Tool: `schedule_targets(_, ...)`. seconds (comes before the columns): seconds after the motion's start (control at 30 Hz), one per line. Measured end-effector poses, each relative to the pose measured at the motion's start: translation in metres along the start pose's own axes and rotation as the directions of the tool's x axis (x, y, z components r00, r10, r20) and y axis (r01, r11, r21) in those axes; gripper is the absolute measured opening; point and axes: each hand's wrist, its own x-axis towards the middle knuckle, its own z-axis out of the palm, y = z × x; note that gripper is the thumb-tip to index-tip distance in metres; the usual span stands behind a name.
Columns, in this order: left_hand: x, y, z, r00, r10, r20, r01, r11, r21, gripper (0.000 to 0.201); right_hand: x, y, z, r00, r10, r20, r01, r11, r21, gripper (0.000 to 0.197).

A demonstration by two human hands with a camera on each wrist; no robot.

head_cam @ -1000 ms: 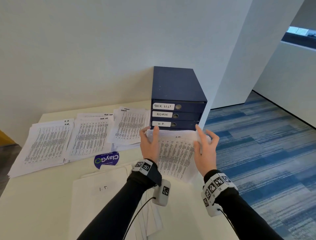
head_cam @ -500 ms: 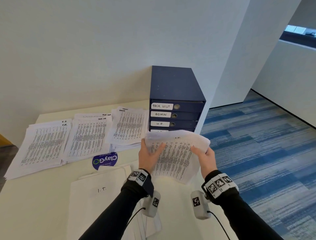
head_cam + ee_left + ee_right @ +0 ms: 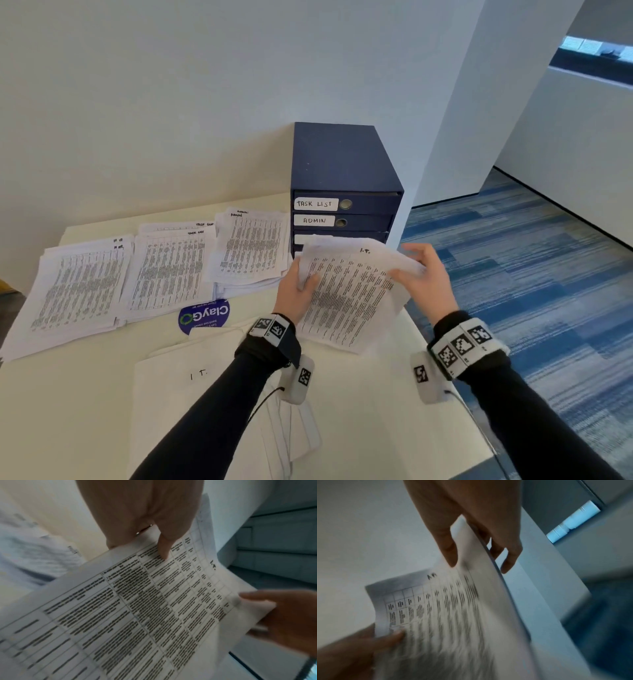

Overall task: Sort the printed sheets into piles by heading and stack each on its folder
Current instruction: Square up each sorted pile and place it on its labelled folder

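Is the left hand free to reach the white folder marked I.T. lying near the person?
Probably not yet. The left hand grips the I.T. sheets together with the right hand. The I.T. folder lies uncovered just below its forearm, so the path looks open once it lets go.

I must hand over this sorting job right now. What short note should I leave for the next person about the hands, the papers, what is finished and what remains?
Left hand: grips the left edge of the I.T. sheets.
Right hand: pinches their right edge; the sheets are held above the table, in front of the drawer unit.
I.T. folder: on the table near the left arm, nothing stacked on it.
Done: three piles lie in a row: H.R. pile, TASK LIST pile, ADMIN pile.
Left: lay the I.T. sheets on the I.T. folder. Whether folders lie under the other piles cannot be seen.
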Motion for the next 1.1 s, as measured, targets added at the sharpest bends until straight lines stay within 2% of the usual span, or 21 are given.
schedule_targets(0.03,0.003,0.008,-0.001,0.998,0.054,0.044,-0.056,0.997,0.046,0.035,0.004,-0.011,-0.007,0.996,-0.058,0.073,0.072,0.977,-0.202,0.041)
schedule_targets(0.07,0.006,0.018,0.0,0.99,0.098,0.097,-0.108,0.989,0.1,0.033,0.008,-0.021,-0.011,0.982,-0.089,0.166,0.151,0.899,-0.411,0.041)
schedule_targets(0.1,0.009,0.028,0.002,0.979,0.136,0.153,-0.16,0.975,0.156,0.031,0.009,-0.031,-0.011,0.964,-0.089,0.25,0.219,0.799,-0.56,0.04)
schedule_targets(0.13,0.012,0.039,0.005,0.963,0.168,0.212,-0.214,0.952,0.217,0.027,0.009,-0.038,-0.01,0.949,-0.078,0.304,0.257,0.747,-0.613,0.039)
schedule_targets(0.17,0.015,0.048,0.01,0.944,0.198,0.263,-0.271,0.921,0.28,0.024,0.008,-0.042,-0.007,0.943,-0.064,0.326,0.259,0.757,-0.599,0.036)
schedule_targets(0.2,0.016,0.057,0.014,0.925,0.226,0.306,-0.327,0.883,0.337,0.021,0.007,-0.044,-0.004,0.946,-0.057,0.319,0.231,0.809,-0.54,0.032)
schedule_targets(0.3,0.019,0.065,0.023,0.883,0.291,0.367,-0.44,0.784,0.438,0.016,0.001,-0.033,0.0,0.972,0.013,0.234,0.063,0.947,-0.314,0.021)
schedule_targets(0.37,0.021,0.056,0.015,0.908,0.244,0.341,-0.404,0.731,0.55,0.02,-0.006,-0.017,-0.003,0.988,0.061,0.142,-0.029,0.976,-0.218,0.014)
schedule_targets(0.43,0.023,0.041,-0.001,0.949,0.115,0.292,-0.299,0.621,0.725,0.036,-0.014,0.007,-0.01,0.99,0.127,0.055,-0.122,0.989,-0.086,0.011)
schedule_targets(0.47,0.023,0.033,-0.01,0.968,0.063,0.241,-0.229,0.607,0.761,0.045,-0.017,0.021,-0.013,0.986,0.164,0.031,-0.165,0.986,0.008,0.011)
schedule_targets(0.5,0.024,0.025,-0.018,0.985,0.017,0.172,-0.141,0.656,0.742,0.049,-0.021,0.033,-0.016,0.98,0.197,0.023,-0.198,0.975,0.102,0.013)
schedule_targets(0.53,0.022,0.022,-0.025,0.995,-0.031,0.097,-0.036,0.783,0.621,0.047,-0.025,0.043,-0.017,0.974,0.226,0.022,-0.226,0.956,0.186,0.016)
schedule_targets(0.57,0.02,0.021,-0.028,0.995,-0.092,0.031,0.072,0.912,0.405,0.041,-0.029,0.049,-0.017,0.969,0.245,0.022,-0.243,0.937,0.251,0.018)
schedule_targets(0.6,0.018,0.021,-0.028,0.989,-0.148,-0.008,0.147,0.974,0.173,0.036,-0.033,0.052,-0.016,0.968,0.248,0.022,-0.243,0.923,0.298,0.021)
schedule_targets(0.67,0.018,0.023,-0.025,0.977,-0.207,-0.055,0.196,0.968,-0.156,0.032,-0.037,0.057,-0.012,0.973,0.229,0.017,-0.219,0.901,0.375,0.023)
schedule_targets(0.73,0.018,0.022,-0.019,0.971,-0.233,-0.054,0.207,0.932,-0.299,0.029,-0.039,0.061,-0.008,0.978,0.206,0.015,-0.193,0.887,0.418,0.025)
schedule_targets(0.8,0.014,0.016,-0.011,0.962,-0.269,-0.039,0.243,0.916,-0.32,0.026,-0.042,0.072,-0.002,0.98,0.197,0.02,-0.188,0.894,0.406,0.028)
schedule_targets(0.87,0.007,0.004,-0.003,0.947,-0.322,-0.018,0.302,0.904,-0.303,0.034,-0.045,0.085,0.003,0.979,0.204,0.023,-0.199,0.919,0.341,0.033)
schedule_targets(0.97,0.001,0.003,0.005,0.92,-0.392,0.001,0.373,0.874,-0.312,0.074,-0.046,0.093,0.004,0.979,0.198,-0.054,-0.178,0.949,0.259,0.05)
schedule_targets(1.03,0.001,0.008,0.01,0.904,-0.426,-0.028,0.391,0.853,-0.346,0.083,-0.046,0.089,0.001,0.977,0.137,-0.163,-0.115,0.983,0.141,0.061)
schedule_targets(1.1,0.005,0.014,0.013,0.893,-0.443,-0.076,0.398,0.858,-0.323,0.085,-0.047,0.082,0.0,0.98,0.008,-0.2,-0.009,1.0,-0.007,0.063)
